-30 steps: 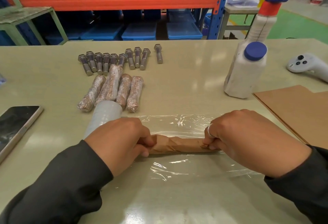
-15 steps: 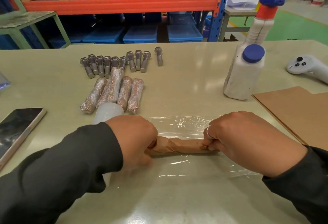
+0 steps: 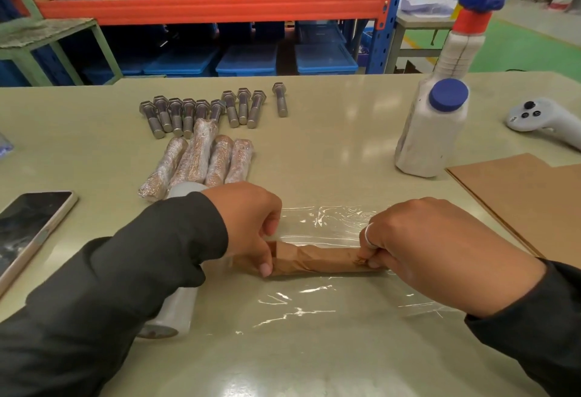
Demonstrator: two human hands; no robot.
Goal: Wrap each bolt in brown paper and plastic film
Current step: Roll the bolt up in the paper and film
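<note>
Your left hand (image 3: 248,227) and right hand (image 3: 418,249) pinch the ends of the paper-wrapped bolt (image 3: 317,260), lying on the plastic film (image 3: 314,305). Keep both twists tight, probably rolling toward the far edge so film clings smoothly.

We see the left hand (image 3: 248,223) and right hand (image 3: 424,252) pinching the ends of a paper-wrapped bolt (image 3: 317,260) lying on plastic film (image 3: 320,302); bare bolts (image 3: 201,110) and four wrapped bolts (image 3: 204,160) lie beyond.
</note>
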